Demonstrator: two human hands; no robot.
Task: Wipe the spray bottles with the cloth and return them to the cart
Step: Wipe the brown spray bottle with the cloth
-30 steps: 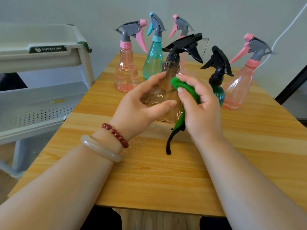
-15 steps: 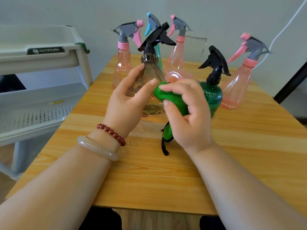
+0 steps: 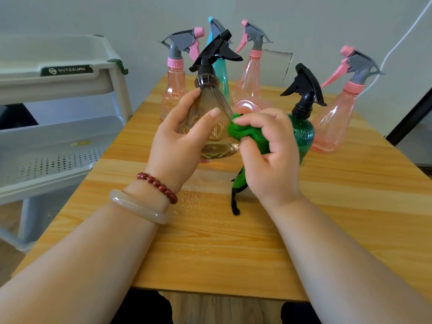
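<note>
On the near stretch of the wooden table (image 3: 210,253), water droplets (image 3: 194,195) glisten. Just beyond, the left hand (image 3: 175,148) grips the smoky brown bottle (image 3: 208,106), held up, while the right hand (image 3: 271,160) pinches the bunched green cloth (image 3: 243,134) against its lower side, so wiping is in hand. Next, I reckon, the bottle needs turning to reach its unwiped faces. Behind, the green bottle (image 3: 304,134) and others wait; the cart (image 3: 70,73) stands far left.

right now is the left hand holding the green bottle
No, the left hand grips the brown bottle; the green bottle stands on the table.
</note>
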